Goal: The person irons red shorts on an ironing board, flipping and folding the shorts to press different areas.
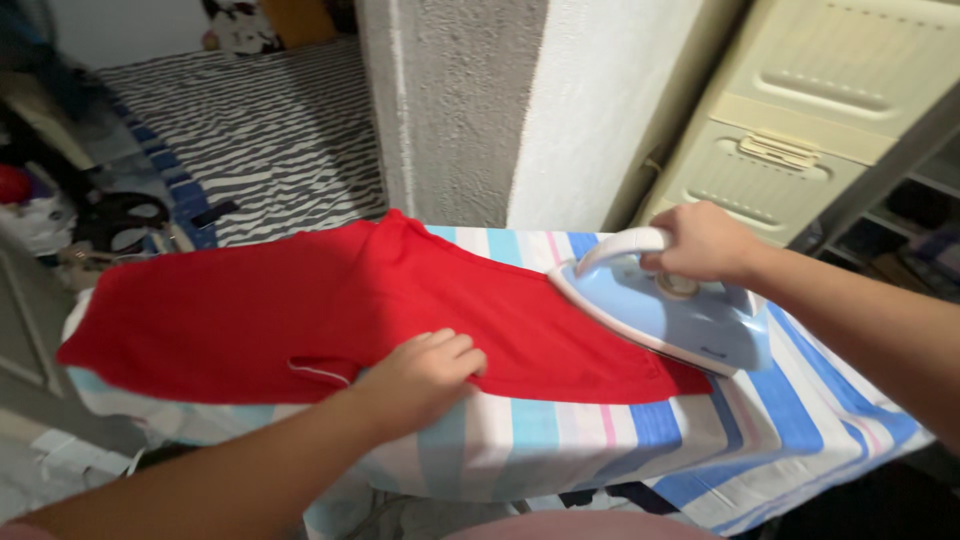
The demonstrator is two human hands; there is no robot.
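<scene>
A red garment lies spread across an ironing board with a striped blue, white and pink cover. My left hand presses on the garment's near edge with fingers curled, pinning the cloth flat. My right hand grips the white handle of a light blue iron, which rests sole down on the garment's right end.
A grey rough wall pillar stands just behind the board. A cream plastic drawer cabinet is at the back right. A black and white striped rug and cluttered items lie on the floor at the left.
</scene>
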